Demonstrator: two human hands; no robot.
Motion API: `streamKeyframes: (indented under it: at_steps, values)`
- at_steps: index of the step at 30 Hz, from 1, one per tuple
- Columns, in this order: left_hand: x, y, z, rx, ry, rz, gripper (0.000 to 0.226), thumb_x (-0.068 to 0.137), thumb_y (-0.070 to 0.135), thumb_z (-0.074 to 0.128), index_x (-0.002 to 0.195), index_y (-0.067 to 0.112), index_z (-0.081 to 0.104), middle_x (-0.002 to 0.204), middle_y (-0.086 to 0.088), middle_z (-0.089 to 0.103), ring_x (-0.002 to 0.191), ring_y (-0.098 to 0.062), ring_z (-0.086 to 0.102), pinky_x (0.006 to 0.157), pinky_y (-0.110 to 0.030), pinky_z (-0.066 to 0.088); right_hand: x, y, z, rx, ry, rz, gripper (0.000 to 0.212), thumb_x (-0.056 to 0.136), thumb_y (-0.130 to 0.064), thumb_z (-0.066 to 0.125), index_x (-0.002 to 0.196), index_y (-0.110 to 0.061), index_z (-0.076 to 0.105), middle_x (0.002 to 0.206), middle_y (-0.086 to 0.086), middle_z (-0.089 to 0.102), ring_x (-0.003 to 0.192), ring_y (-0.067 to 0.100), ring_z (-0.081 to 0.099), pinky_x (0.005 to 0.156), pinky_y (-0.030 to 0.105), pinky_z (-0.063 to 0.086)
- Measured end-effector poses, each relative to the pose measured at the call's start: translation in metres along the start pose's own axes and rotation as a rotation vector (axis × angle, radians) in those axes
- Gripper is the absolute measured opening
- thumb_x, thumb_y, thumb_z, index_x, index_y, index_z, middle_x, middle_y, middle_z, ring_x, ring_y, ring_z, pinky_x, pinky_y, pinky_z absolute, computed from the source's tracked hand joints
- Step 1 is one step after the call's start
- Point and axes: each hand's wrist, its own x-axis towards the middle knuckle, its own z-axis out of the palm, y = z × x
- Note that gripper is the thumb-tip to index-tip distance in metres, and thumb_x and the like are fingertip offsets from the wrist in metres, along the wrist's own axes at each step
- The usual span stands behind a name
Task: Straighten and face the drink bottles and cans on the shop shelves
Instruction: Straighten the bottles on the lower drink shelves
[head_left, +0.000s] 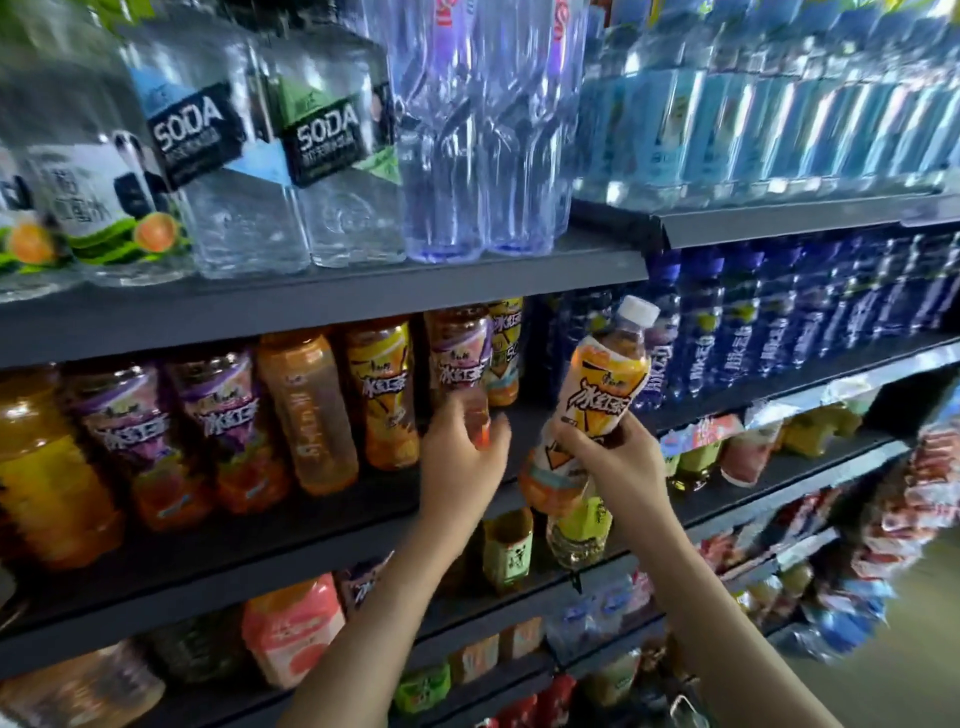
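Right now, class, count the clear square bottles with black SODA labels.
2, top shelf: the blue-trimmed clear SODA bottle, and the green-trimmed clear SODA bottle just right of it. Others may hide behind.

Shop shelves, drinks aisle: white "SODA" stands on the black label of a clear bottle (208, 150) at upper left and on a second clear bottle (337, 156) beside it. At centre right, a tilted orange-labelled bottle (592, 405) reads "冰红茶". The same stylised characters mark a purple-labelled bottle (460, 364) and a yellow-labelled bottle (384, 395) at centre. Smaller print is blurred.

Glossy clear plastic bottles (592, 395) — matt dark metal shelves (322, 296).
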Motion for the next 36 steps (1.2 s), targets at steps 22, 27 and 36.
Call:
streamKeyframes:
  at_steps: [22,27,36]
  values:
    - [0.004,0.032,-0.002,0.133,-0.4,-0.262,0.045,0.076,0.034,0.078,0.11,0.031,0.05,0.092,0.024,0.056,0.067,0.02,0.049,0.055,0.002,0.039,0.05,0.005,0.016,-0.135,-0.532,0.069,0.034,0.064,-0.043,0.083,0.088,-0.023,0.07,0.082,-0.004,0.073,0.078,0.012,0.069,0.073,0.033,0.057]
    - [-0.003,0.029,-0.012,0.225,-0.378,-0.263,0.05,0.07,0.036,0.082,0.11,0.029,0.052,0.086,0.02,0.058,0.073,0.015,0.05,0.057,-0.004,0.043,0.04,0.008,0.023,-0.138,-0.654,0.029,0.027,0.067,-0.044,0.08,0.085,-0.028,0.069,0.085,-0.007,0.073,0.082,0.009,0.068,0.077,0.033,0.057]
    - [-0.025,0.017,-0.033,0.124,-0.184,-0.321,0.034,0.069,0.032,0.081,0.095,0.034,0.06,0.09,0.018,0.067,0.087,0.002,0.062,0.072,-0.017,0.05,0.04,0.003,0.027,0.093,-0.75,0.0,0.018,0.087,-0.034,0.061,0.097,-0.02,0.065,0.089,-0.002,0.072,0.084,0.014,0.069,0.072,0.029,0.055]
